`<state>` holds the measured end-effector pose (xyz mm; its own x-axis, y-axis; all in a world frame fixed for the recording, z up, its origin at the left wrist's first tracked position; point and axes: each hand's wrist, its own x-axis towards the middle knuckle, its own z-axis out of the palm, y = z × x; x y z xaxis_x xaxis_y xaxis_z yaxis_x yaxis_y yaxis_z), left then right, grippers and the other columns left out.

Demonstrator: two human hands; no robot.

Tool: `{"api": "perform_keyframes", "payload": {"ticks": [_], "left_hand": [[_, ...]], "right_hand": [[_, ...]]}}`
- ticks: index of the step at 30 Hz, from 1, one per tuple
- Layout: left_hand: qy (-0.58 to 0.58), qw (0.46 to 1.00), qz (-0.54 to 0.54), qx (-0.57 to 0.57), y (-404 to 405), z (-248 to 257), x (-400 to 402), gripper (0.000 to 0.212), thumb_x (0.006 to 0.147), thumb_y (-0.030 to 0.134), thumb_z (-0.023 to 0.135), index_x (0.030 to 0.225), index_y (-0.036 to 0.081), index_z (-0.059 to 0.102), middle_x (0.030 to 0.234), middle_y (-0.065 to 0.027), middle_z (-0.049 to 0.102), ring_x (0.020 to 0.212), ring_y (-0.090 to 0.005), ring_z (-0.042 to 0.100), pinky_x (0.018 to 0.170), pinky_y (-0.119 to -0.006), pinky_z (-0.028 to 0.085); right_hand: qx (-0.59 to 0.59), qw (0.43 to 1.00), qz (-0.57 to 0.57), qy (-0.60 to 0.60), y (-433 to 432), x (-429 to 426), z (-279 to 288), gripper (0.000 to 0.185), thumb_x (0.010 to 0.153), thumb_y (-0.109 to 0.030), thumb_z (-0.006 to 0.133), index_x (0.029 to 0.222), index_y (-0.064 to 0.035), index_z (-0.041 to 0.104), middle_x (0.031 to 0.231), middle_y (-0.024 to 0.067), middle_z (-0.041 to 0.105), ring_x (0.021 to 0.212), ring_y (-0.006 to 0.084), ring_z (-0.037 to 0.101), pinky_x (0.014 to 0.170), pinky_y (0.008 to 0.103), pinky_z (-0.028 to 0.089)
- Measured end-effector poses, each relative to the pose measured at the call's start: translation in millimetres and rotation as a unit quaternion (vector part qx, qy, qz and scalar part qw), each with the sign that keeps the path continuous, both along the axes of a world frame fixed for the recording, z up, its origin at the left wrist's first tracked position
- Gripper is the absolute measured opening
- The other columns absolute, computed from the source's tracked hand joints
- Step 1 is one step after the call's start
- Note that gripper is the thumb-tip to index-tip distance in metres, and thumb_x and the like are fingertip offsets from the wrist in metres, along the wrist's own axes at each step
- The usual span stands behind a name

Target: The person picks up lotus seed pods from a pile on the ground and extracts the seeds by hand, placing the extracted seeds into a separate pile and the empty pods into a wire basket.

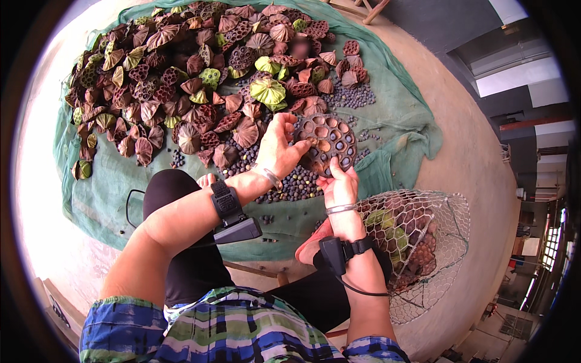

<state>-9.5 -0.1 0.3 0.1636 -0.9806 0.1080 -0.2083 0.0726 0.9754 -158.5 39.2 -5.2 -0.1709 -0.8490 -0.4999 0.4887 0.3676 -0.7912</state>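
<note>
A large brown lotus seed pod (320, 120) is held up with its pitted face toward me. Dark seeds sit in several cells on its right side, while the cells on its left look hollow. My right hand (341, 186) grips the pod's lower edge, thumb on the face. At the left rim, my left hand (278, 147) has its thumb against the face and its fingers curled by the edge. Below the hands, loose dark lotus seeds (297, 183) lie heaped on a green mesh cloth (181, 204).
A big pile of brown and green lotus pods (168, 90) covers the cloth's far side. More loose seeds (347, 95) lie at the pile's right. A wire-mesh basket (447, 213) holding pods stands by my right arm. Wooden legs (374, 11) show at the far edge.
</note>
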Motion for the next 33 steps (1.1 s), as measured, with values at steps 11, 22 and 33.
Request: {"api": "perform_keyframes", "payload": {"ticks": [11, 22, 33], "left_hand": [[-0.131, 0.978, -0.155, 0.042, 11, 3, -2, 0.022, 0.067, 0.011, 0.063, 0.083, -0.004, 0.06, 0.073, -0.0163, 0.062, 0.065, -0.0248, 0.062, 0.061, -0.032, 0.049], [-0.132, 0.982, -0.123, 0.047, -5, 14, 8, 0.022, 0.067, 0.013, 0.059, 0.082, -0.003, 0.06, 0.071, -0.0141, 0.063, 0.063, -0.021, 0.061, 0.062, -0.03, 0.049], [-0.093, 0.987, -0.134, 0.001, -2, 7, 8, 0.019, 0.064, 0.006, 0.059, 0.081, -0.002, 0.058, 0.071, -0.0135, 0.061, 0.065, -0.0209, 0.06, 0.062, -0.031, 0.048]], "right_hand": [[-0.147, 0.958, -0.039, 0.243, 7, 15, 11, 0.019, 0.083, -0.01, 0.057, 0.101, -0.0052, 0.054, 0.085, 0.0013, 0.06, 0.064, 0.0075, 0.056, 0.042, 0.0186, 0.044], [-0.085, 0.974, -0.04, 0.206, -1, -4, 7, 0.018, 0.083, -0.017, 0.059, 0.098, -0.0073, 0.055, 0.086, 0.0013, 0.059, 0.064, 0.0096, 0.055, 0.045, 0.0217, 0.046], [-0.107, 0.969, -0.036, 0.219, 1, 7, 8, 0.021, 0.083, -0.016, 0.059, 0.101, -0.0064, 0.054, 0.087, 0.0012, 0.06, 0.067, 0.0087, 0.055, 0.047, 0.0214, 0.045]]}}
